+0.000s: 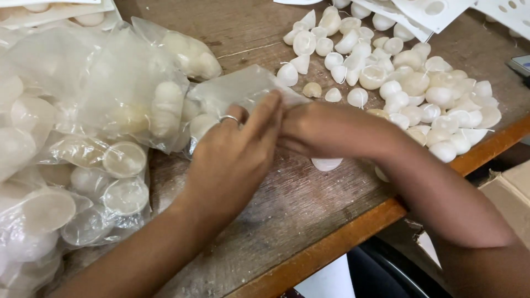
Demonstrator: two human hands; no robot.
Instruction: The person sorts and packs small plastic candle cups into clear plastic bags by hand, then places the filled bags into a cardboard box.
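Worn brown wooden worktop (309, 215), scratched and grey in the grain, edged with an orange-brown wooden strip (353, 234) running diagonally toward the upper right. Past that edge, a brown cardboard box (510, 193) at the right and a dark rounded object (386, 273) below (too cropped to identify). White perforated sheets (441, 11) along the top. Soft, even light, no hard shadows.

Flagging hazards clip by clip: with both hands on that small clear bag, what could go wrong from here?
1. The loose white cups reach the table edge on the right; a forearm sweep could knock some off.
2. One white piece lies under the right hand and could get crushed or pushed away.
3. The left hand and right hand pinch the thin clear bag together; it might tear or slip.
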